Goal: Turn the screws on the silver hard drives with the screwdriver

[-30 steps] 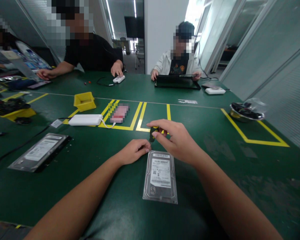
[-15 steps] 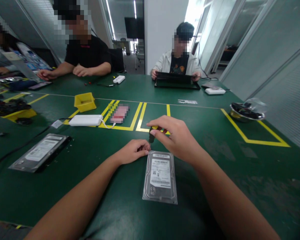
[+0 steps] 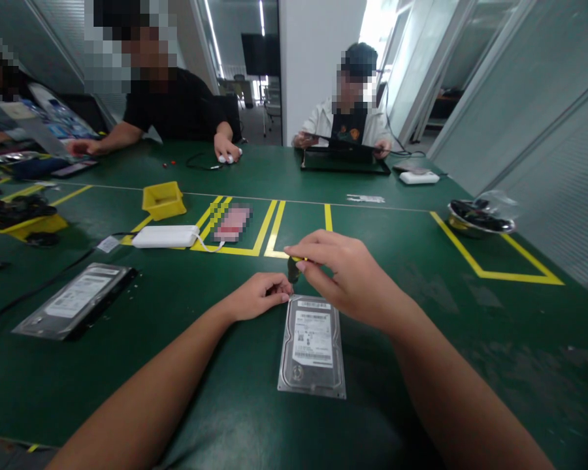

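A hard drive (image 3: 311, 346) with a white label lies flat on the green table in front of me. My right hand (image 3: 343, 271) grips a screwdriver (image 3: 293, 269) by its dark and yellow handle, which stands nearly upright over the drive's far left corner. Its lower end is partly hidden by fingers. My left hand (image 3: 261, 297) is closed at that same corner, thumb and curled fingers touching the drive's edge close to the screwdriver tip. Whether the left fingers pinch anything there is too small to tell.
Another hard drive (image 3: 76, 299) lies at left beside a cable. Beyond are a white power bank (image 3: 165, 236), a blurred-out phone (image 3: 232, 223) and a yellow bin (image 3: 163, 200). A metal bowl (image 3: 481, 219) stands at right. Several people sit around the table.
My right hand turns slightly on the screwdriver, with its handle a little lower; my left hand keeps its place. Across the table, a person's hand has reached onto a white device.
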`<state>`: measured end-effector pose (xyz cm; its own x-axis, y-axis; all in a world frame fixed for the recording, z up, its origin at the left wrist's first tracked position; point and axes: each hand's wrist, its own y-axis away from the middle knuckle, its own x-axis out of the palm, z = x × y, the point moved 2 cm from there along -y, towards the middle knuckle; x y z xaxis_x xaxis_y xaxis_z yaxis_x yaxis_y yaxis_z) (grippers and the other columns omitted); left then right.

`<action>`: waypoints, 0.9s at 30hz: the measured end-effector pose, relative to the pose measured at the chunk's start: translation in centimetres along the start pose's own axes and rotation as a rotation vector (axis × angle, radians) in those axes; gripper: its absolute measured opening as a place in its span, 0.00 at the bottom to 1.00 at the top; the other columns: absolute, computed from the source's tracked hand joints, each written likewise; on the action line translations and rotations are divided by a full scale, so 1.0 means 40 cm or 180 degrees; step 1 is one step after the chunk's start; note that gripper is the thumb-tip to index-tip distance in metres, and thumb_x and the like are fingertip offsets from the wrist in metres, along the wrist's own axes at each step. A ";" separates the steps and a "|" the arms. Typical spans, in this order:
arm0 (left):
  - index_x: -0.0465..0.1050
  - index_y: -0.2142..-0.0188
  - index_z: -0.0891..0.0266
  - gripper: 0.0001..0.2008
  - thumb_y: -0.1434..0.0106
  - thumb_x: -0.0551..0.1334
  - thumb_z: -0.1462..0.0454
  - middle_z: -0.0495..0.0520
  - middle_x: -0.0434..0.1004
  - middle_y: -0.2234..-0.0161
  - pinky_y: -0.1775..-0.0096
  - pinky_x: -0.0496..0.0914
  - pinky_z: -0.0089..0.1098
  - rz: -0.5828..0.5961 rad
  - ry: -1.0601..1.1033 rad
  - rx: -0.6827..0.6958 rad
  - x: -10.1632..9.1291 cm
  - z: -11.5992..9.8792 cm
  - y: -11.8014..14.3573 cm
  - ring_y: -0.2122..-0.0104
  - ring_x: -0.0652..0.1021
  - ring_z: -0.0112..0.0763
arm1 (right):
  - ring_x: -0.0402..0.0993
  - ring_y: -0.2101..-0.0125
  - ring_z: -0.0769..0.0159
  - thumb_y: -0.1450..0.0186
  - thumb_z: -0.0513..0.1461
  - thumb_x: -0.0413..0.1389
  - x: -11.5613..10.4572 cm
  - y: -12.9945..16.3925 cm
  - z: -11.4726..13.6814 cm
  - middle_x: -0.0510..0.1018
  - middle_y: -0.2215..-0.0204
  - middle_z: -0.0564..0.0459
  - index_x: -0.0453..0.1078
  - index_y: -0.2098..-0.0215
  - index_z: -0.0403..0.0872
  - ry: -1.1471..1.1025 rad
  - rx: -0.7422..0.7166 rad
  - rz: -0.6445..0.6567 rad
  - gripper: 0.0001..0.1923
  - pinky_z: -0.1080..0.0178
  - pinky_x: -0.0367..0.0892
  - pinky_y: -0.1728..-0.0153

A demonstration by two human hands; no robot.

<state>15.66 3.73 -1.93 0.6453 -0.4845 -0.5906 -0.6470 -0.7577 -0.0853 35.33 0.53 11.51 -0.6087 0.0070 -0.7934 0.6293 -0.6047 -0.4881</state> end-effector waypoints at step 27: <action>0.73 0.61 0.63 0.06 0.32 0.58 0.64 0.49 0.77 0.64 0.61 0.65 0.30 -0.0161 -0.0318 0.0144 0.010 -0.002 -0.004 0.64 0.75 0.32 | 0.76 0.56 0.62 0.33 0.33 0.53 0.027 0.004 -0.017 0.81 0.57 0.47 0.75 0.58 0.41 0.0023 -0.0477 -0.0575 0.09 0.60 0.69 0.51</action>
<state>16.03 3.62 -2.09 0.6353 -0.3984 -0.6615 -0.6337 -0.7585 -0.1518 35.09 0.99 10.33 -0.7149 0.1103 -0.6905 0.5755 -0.4681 -0.6706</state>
